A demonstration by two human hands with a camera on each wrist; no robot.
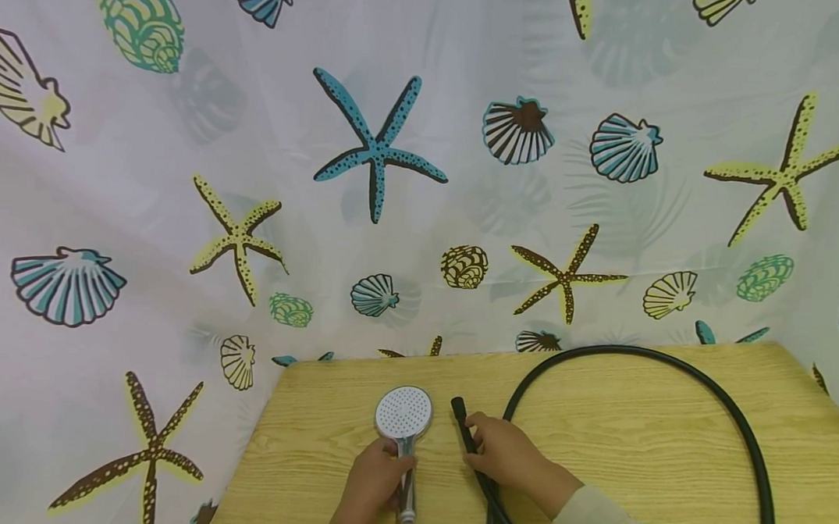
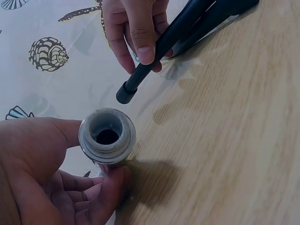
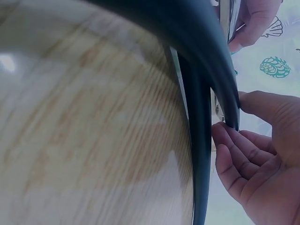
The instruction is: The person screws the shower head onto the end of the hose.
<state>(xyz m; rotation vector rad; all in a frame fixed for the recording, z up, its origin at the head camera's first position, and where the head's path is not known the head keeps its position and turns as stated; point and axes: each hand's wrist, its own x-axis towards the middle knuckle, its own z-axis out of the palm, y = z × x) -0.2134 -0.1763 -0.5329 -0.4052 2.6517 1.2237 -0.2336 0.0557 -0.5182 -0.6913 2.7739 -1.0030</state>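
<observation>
My left hand [image 1: 375,475] grips the chrome handle of a hand shower head [image 1: 403,411], its round spray face turned up toward the head camera. In the left wrist view, the hollow round end [image 2: 107,155] of that handle faces the camera. To the right, my right hand [image 1: 506,453] pinches a black shower hose [image 1: 767,512] just behind its tip, between thumb and fingers. The hose's narrow collared end [image 2: 125,93] stands apart from the handle's opening. Behind the pinch, the hose [image 3: 200,154] doubles past itself in the right wrist view.
A light wood-grain table [image 1: 314,414] lies under both hands. The hose loops in a wide arc across its right side. Behind and at the sides hangs a white curtain [image 1: 430,28] printed with shells and starfish.
</observation>
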